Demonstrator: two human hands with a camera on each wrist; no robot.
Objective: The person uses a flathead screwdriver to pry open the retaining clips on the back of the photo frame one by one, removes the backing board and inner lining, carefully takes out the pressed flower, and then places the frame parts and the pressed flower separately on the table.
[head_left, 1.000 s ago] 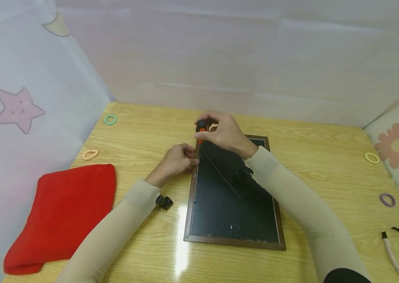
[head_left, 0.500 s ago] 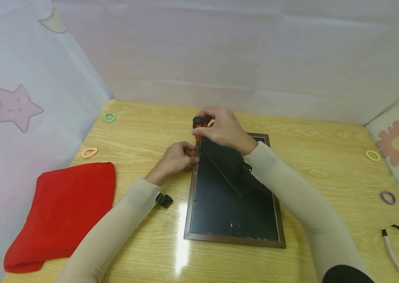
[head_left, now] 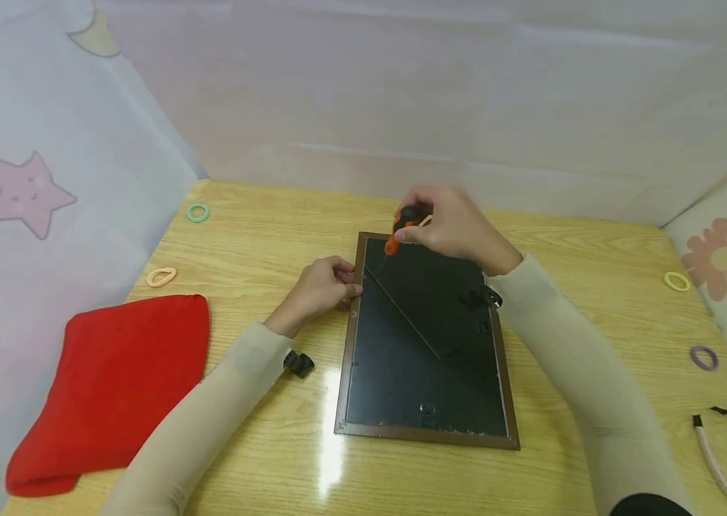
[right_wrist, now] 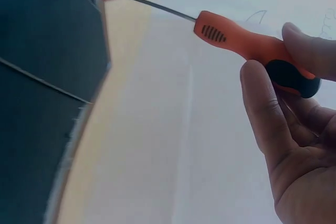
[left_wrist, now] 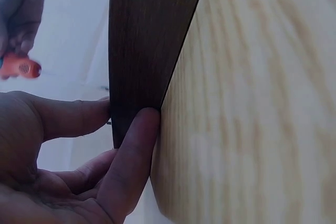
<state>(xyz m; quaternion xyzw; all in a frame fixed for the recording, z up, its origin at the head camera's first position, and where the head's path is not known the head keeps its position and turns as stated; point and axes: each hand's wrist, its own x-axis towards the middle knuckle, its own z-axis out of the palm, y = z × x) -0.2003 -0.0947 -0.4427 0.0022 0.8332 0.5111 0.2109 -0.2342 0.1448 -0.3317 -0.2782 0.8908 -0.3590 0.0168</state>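
A picture frame with a brown border and black backing lies back side up on the wooden table. A thin slanted line, like a stand flap's edge, runs across the backing. My left hand pinches the frame's left border, thumb on top and a finger against its outer side. Over the upper part of the frame, my right hand holds an orange and black screwdriver by its handle between thumb and fingers. The screwdriver is tilted, its thin shaft pointing down toward the upper left of the backing.
A folded red cloth lies at the left. Small rings lie along the sides: green, peach, yellow and purple. Two pale cords with black ends are at the lower right. Patterned sheets hang behind the table.
My right hand has moved right, away from the frame's left border. The screwdriver has gone from nearly upright to tilted. My left hand keeps its place on the border.
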